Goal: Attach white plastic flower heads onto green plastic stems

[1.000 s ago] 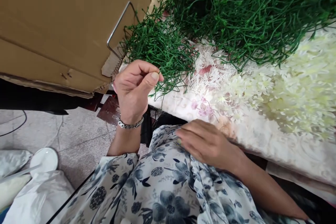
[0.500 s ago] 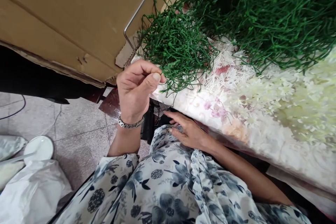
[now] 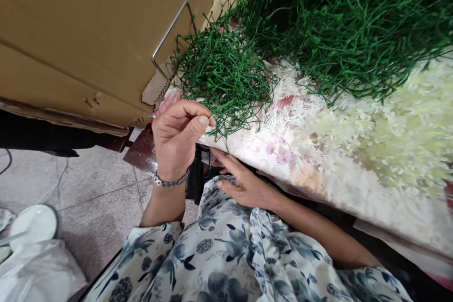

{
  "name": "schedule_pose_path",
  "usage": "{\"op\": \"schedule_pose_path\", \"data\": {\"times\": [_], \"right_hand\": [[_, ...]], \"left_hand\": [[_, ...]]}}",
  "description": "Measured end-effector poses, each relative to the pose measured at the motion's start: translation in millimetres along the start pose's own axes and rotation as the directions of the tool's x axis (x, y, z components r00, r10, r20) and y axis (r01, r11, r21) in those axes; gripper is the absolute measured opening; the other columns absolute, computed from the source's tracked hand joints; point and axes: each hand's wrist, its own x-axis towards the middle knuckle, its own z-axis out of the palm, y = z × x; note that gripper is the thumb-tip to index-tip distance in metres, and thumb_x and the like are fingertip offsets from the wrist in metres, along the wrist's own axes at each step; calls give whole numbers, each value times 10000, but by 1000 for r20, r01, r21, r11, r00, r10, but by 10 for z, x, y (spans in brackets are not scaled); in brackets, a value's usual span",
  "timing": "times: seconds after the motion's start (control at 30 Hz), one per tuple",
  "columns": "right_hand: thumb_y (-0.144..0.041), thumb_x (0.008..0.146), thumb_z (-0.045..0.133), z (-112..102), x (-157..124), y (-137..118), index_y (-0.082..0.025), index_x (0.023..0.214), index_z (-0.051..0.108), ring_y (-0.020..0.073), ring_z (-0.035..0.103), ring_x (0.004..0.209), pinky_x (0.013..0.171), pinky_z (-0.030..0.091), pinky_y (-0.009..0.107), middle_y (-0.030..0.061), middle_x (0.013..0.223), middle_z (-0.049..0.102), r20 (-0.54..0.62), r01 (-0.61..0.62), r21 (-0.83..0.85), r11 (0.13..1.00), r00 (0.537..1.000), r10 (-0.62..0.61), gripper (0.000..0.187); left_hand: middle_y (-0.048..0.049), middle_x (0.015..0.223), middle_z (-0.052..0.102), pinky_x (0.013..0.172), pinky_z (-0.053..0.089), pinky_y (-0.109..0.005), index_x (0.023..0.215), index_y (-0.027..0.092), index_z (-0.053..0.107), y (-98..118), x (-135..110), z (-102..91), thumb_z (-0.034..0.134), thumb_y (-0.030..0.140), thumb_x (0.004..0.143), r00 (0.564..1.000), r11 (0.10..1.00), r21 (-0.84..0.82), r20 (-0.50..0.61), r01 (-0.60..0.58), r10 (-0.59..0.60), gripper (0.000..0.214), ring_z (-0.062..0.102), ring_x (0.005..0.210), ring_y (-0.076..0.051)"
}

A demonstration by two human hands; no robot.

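My left hand (image 3: 179,139), with a metal-link bracelet on its wrist, is raised at the table's near left corner. Its thumb and forefinger are pinched together beside a small heap of green plastic stems (image 3: 221,73). Whatever sits between those fingertips is too small to make out. Lower down, my right hand (image 3: 242,181) is open, its fingers stretched toward the left just below the table edge and above my lap. It holds nothing that I can see. White needle-like sprigs (image 3: 288,96) lie to the right of the small heap.
A large cardboard box (image 3: 106,33) stands on the left, with a bent metal rod (image 3: 170,30) beside it. A bigger green stem pile (image 3: 347,28) and pale yellow blossoms (image 3: 399,137) cover the flowered tablecloth (image 3: 255,144). White bags (image 3: 38,269) lie on the floor.
The view has shifted a little, so the table and box appear lower and further left. My left hand keeps its pinch near the stems, and my right hand stays stretched out below the edge.
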Motion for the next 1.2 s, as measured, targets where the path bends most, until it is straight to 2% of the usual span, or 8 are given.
{"op": "schedule_pose_path", "data": {"times": [0.17,0.27,0.43,0.67,0.87,0.93,1.03,1.2], "right_hand": [[-225,879,451,-323,-192,-363,-193,1326,393,172,502,1130,942,459,356,117,1252,517,-10,121,-160,980,992,-124,452],[-194,883,445,-546,-303,-568,-152,1208,519,150,570,980,836,492,302,102,1056,620,-115,135,-298,945,978,-176,336],[-137,862,470,-815,-280,-755,-162,1043,604,114,595,806,699,489,237,61,900,645,-292,101,-488,867,917,-272,227],[-172,880,420,-1036,85,-725,-154,972,606,167,583,833,804,490,339,76,878,640,-374,-41,-804,593,810,-452,208],[-181,883,395,-1076,338,-703,-147,816,631,196,550,788,771,456,355,96,822,617,-331,-222,-896,384,912,-244,248],[-186,878,410,-1069,357,-695,-154,827,640,203,554,816,770,457,356,107,873,612,-329,-242,-894,377,926,-186,238],[-173,875,416,-1082,278,-693,-166,900,643,207,565,880,806,461,367,110,965,606,-319,-209,-887,412,922,-219,228],[-163,875,425,-1084,-19,-736,-172,959,622,167,589,880,830,482,338,68,915,640,-415,-92,-765,637,827,-379,214]], "left_hand": [[-34,638,602,445,330,-232,720,164,673,71,55,95,693,290,725,998,991,-122,-46,-55,50,128,533,556,-118],[-35,660,600,421,306,-216,736,155,670,125,114,197,683,258,733,995,979,-182,-62,-90,80,104,505,526,-96],[-44,695,597,424,342,-208,760,140,656,150,242,375,627,246,769,994,967,-236,26,-95,104,110,523,562,-103],[-43,748,580,465,390,-211,742,151,649,195,414,557,660,222,739,996,966,-256,78,-32,54,72,554,622,-114],[-27,723,593,445,372,-223,733,175,636,285,510,609,651,262,754,989,954,-266,11,-136,144,91,499,529,-87],[-22,708,593,437,360,-221,724,171,633,259,534,612,650,245,753,991,957,-266,28,-118,130,81,499,523,-86],[-15,683,590,427,337,-213,705,167,624,216,548,602,652,210,746,995,958,-279,56,-65,84,66,499,517,-85],[-31,696,583,419,321,-220,727,157,627,305,449,586,641,226,747,993,946,-320,82,-56,86,73,481,500,-87]]}}
